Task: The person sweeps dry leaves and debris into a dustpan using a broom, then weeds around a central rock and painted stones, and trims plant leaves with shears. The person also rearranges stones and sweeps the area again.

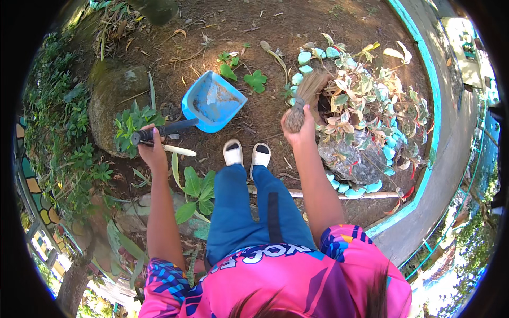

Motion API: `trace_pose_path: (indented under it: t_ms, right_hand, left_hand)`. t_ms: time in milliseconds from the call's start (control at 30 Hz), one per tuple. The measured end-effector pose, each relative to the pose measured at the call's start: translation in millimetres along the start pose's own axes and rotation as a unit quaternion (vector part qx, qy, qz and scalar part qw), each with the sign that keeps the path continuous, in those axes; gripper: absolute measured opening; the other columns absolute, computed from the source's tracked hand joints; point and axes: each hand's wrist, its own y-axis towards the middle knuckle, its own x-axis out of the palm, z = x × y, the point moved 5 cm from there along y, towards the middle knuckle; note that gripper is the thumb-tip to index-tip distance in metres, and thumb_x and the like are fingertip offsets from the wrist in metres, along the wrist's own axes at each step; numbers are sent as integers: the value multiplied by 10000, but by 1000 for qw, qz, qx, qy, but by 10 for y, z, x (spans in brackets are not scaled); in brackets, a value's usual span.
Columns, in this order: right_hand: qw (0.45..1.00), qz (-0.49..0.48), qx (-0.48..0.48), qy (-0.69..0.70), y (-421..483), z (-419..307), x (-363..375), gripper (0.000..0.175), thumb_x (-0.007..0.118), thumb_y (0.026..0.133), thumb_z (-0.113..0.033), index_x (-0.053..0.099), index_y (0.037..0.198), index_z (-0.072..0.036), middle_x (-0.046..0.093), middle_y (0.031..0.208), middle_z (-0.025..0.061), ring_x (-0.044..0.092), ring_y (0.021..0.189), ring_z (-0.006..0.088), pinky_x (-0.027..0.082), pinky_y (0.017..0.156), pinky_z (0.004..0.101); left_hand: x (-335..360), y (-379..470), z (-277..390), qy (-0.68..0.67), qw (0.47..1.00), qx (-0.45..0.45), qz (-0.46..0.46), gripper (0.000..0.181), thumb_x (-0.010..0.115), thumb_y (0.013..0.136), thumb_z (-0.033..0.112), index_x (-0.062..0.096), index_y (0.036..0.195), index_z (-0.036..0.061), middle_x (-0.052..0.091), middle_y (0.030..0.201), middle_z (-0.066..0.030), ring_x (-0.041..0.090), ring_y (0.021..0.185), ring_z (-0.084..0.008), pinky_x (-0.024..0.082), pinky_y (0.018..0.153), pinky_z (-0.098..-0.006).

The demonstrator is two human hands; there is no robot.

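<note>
My left hand (pixel 153 151) grips the black handle (pixel 171 128) of a blue plastic dustpan (pixel 216 101). The pan lies over bare soil and has brown dirt on its inside. A pale, slender piece (pixel 181 150), perhaps a stick or stalk, sticks out from under the same hand; whether the hand holds it I cannot tell. In my right hand (pixel 299 129) is a short broom of bundled fibres (pixel 295 118), gripped near its binding. Its bristles fan out away from me, beside a variegated shrub (pixel 350 95) ringed with turquoise-painted stones (pixel 304 58).
A mossy boulder (pixel 115 99) and leafy bushes (pixel 63 131) stand on the left. A grey rock (pixel 350 155) sits under the shrub. The bed ends at a turquoise-painted curb (pixel 435 103) on the right. Green-leaved weeds (pixel 254 80) grow beyond the pan. A pale pole (pixel 294 192) lies behind my feet.
</note>
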Motion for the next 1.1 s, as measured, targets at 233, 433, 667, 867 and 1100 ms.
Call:
trace_pose_path:
  t_ms: [233,433,667,867,1100]
  right_hand:
    - [986,20,-80,-145,125,-192,418,356,531,837,-441,484,903,-94,559,710,66,574,586,220,487,497,360]
    - [951,78,-135,-267,-224,-59,20,342,491,889,-288,399,1205,-194,518,810,47,557,593,192,499,506,363]
    - [967,59,-52,-242,182,-416,283,260,518,874,-274,464,1073,-116,499,676,28,533,495,189,476,431,351]
    - [942,28,-147,-300,66,-373,255,274,514,879,-311,464,1063,-115,485,661,28,548,498,184,484,425,333]
    - [950,37,-91,-297,312,-119,330,492,563,851,-298,383,1280,-136,549,759,48,557,535,183,490,472,353]
  left_hand:
    - [145,334,-9,-53,998,43,-16,158,571,835,58,550,991,62,542,861,-6,516,676,-72,430,582,-204]
    - [203,553,119,36,998,23,-44,152,562,841,63,541,991,54,527,856,-19,491,681,-82,436,605,-226]
    - [81,793,64,0,998,1,-55,145,549,847,59,532,991,54,508,856,-14,487,667,-73,433,599,-224]
    - [30,965,-21,11,998,-10,-63,150,549,842,40,526,990,55,510,847,-15,482,655,-70,421,585,-209]
    - [147,1029,-100,65,994,41,-82,179,566,808,-14,532,971,52,501,800,-5,452,643,-57,385,588,-208]
